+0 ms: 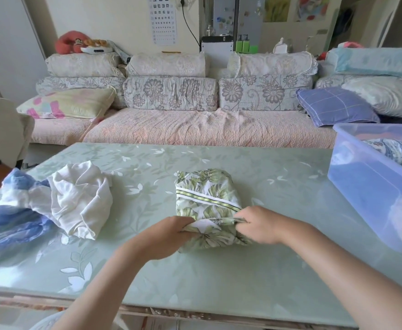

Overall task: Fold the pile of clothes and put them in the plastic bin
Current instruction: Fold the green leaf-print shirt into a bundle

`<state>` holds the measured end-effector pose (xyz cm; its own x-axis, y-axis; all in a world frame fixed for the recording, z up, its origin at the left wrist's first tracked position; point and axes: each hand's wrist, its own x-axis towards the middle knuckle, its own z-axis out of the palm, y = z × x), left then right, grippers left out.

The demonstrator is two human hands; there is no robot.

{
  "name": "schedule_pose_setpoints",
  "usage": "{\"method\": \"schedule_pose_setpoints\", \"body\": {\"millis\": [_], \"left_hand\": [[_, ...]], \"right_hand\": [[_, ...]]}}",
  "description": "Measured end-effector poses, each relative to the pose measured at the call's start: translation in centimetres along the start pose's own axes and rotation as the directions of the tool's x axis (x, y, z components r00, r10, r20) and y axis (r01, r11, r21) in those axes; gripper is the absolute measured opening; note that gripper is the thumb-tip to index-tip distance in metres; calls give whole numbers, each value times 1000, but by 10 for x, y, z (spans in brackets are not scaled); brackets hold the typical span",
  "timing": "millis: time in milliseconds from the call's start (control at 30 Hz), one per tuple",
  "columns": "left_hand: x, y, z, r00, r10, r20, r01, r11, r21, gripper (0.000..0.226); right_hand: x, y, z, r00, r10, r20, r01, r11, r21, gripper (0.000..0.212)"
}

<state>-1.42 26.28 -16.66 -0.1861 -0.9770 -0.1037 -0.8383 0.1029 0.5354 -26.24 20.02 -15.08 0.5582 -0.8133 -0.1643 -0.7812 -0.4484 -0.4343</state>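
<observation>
Premises: private home, living room.
- Long sofa [195, 129] running across 12 o'clock, wearing quilted floral covers.
- Bolster cushions [169, 65] sitting along its back.
- Blue checked pillow [335, 107] lying at 2 o'clock.
- Plush toy [69, 42] resting on sofa back at 11 o'clock.
- Eye chart [163, 17] hanging on wall at 12 o'clock.
- Fridge door [250, 20] carrying magnets at 1 o'clock.
- Household laundry lying on leaf-patterned table [195, 282]: leaf-print garment [207, 194] at centre, white garment [81, 196] at 9 o'clock.

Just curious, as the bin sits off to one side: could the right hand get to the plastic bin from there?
Probably yes. The right hand pinches the leaf-print garment, and only bare table lies between it and the plastic bin on that same side.
</observation>
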Motion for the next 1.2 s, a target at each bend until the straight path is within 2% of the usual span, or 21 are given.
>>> {"method": "schedule_pose_setpoints", "body": {"millis": [67, 167, 233, 267, 333, 367, 400, 467, 533, 600, 633, 700, 767, 800, 833, 900, 933, 1000, 1067, 1133, 1200], "left_hand": [[5, 3, -1, 999, -54, -7, 53, 995, -86, 15], [23, 1, 1, 982, -148, -117, 127, 977, -169, 21], [31, 0, -1, 963, -182, -199, 150, 975, -164, 19], [32, 0, -1, 953, -182, -243, 161, 981, -104, 22], [34, 3, 2, 917, -57, -396, 117, 985, 128, 39], [33, 10, 5, 872, 64, -486, 47, 976, 213, 48], [34, 18, 10, 819, 201, -538, -64, 963, 262, 52], [38, 31, 26, 780, 421, -463, -262, 891, 370, 48], [45, 28, 49, 814, 486, -319, -294, 818, 494, 45], [50, 17, 61, 894, 383, -234, -210, 818, 536, 66], [53, 11, 63, 926, 315, -207, -166, 834, 526, 79], [59, 0, 64, 966, 220, -136, -126, 859, 496, 96], [63, -5, 65, 969, 211, -130, -125, 870, 478, 105], [64, -7, 65, 965, 215, -148, -125, 880, 459, 109], [65, -10, 64, 962, 212, -170, -120, 892, 436, 112], [63, -14, 60, 962, 193, -195, -104, 915, 391, 120], [61, -17, 57, 964, 184, -193, -103, 925, 366, 121], [58, -18, 52, 969, 180, -169, -116, 936, 333, 111], [55, -20, 48, 969, 187, -159, -128, 938, 324, 100], [50, -22, 45, 975, 167, -146, -115, 942, 315, 90], [45, -21, 40, 982, 144, -124, -104, 954, 280, 73]], "right_hand": [[1, 6, 0, 998, 43, -42, -40, 997, 73, 22], [17, 15, 10, 974, 107, -197, -85, 989, 117, 24], [28, 18, 17, 952, 138, -274, -100, 984, 149, 30], [32, 18, 19, 943, 150, -298, -104, 981, 163, 32], [38, 18, 24, 926, 156, -343, -100, 979, 176, 24], [41, 18, 26, 921, 153, -358, -96, 981, 171, 13], [43, 17, 28, 917, 151, -370, -97, 982, 160, 15], [47, 16, 30, 897, 181, -404, -132, 980, 146, 27], [51, 18, 34, 864, 216, -455, -168, 975, 145, 30], [51, 19, 34, 820, 241, -519, -243, 968, 65, 30], [49, 21, 33, 803, 195, -564, -269, 962, -50, 32], [48, 23, 33, 765, -88, -638, -166, 930, -328, 38], [47, 20, 37, 686, -444, -576, 110, 846, -521, 35], [46, 19, 40, 702, -520, -486, 219, 808, -547, 39], [45, 20, 45, 771, -505, -386, 270, 810, -521, 50], [41, 25, 50, 920, -348, -182, 233, 857, -459, 79], [39, 29, 49, 955, -279, -100, 209, 872, -443, 88], [38, 33, 45, 973, -227, -46, 188, 889, -417, 94], [35, 28, 40, 979, -199, -42, 169, 909, -381, 92], [32, 21, 35, 985, -167, -39, 146, 934, -326, 85], [31, 18, 29, 992, -113, -51, 97, 963, -253, 66]]}}
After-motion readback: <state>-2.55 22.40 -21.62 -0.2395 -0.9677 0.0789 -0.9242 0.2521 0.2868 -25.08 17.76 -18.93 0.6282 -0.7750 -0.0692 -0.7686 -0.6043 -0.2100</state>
